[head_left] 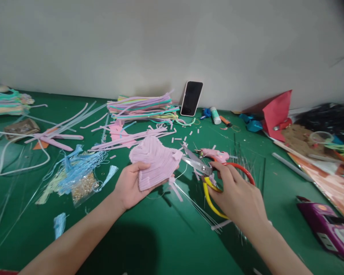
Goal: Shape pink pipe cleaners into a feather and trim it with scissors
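Note:
My left hand point(134, 185) is closed on a lilac piece made of pipe cleaners point(153, 162) laid in ridged rows, thumb on top and fingers beneath. In my right hand point(235, 191) is a pair of scissors point(203, 168) with one red and one yellow handle. The scissor blades are apart, their tips beside the right end of the lilac piece. Just below that piece lies a bunch of thin wires with a lilac tuft point(173, 183). A pink glue gun point(215, 154) lies behind the scissors.
Pastel pipe cleaners point(143, 107) are heaped by the wall, next to a leaning phone point(191, 98). Blue tassels point(77, 168) and a bag of gold beads point(83, 187) lie left. Thin wires point(246, 168), a purple power strip point(326, 227) and red paper point(278, 114) are right.

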A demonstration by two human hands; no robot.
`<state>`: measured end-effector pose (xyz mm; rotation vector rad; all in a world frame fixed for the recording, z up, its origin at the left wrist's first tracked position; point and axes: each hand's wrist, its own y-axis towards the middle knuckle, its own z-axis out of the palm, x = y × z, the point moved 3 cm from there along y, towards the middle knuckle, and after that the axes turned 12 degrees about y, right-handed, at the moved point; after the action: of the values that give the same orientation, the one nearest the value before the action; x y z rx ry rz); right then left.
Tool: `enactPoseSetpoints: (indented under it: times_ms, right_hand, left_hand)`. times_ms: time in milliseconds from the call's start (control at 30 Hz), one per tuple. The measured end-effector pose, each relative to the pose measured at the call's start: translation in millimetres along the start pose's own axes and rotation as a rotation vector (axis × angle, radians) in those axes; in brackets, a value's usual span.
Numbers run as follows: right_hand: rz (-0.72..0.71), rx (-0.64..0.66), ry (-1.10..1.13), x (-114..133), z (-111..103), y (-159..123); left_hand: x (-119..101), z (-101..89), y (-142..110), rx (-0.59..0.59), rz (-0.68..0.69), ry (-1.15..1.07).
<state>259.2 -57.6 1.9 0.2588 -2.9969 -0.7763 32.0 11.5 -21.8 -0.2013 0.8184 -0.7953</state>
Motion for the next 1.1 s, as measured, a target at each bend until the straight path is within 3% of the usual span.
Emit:
enactPoseSetpoints:
  times_ms: [333, 533, 733, 1100]
  right_hand:
    - [-0.125, -0.043, 0.022, 1, 4, 5]
    - [-0.140, -0.001, -0.020, -1, 10, 8]
    - [-0.269, 0.035, -0.153, -3, 12, 16]
    - [-0.494, 0.110, -0.173, -9, 15, 37]
  left_hand:
    - [-8, -0.1, 1, 0.014, 0.054, 0.013]
    - [-11, -3.2, 3, 0.008, 0.061, 0.015]
    - [-11, -0.8, 3, -0.059, 0.058, 0.028]
    - [-11, -7.8, 5, -0.016, 0.047, 0.042]
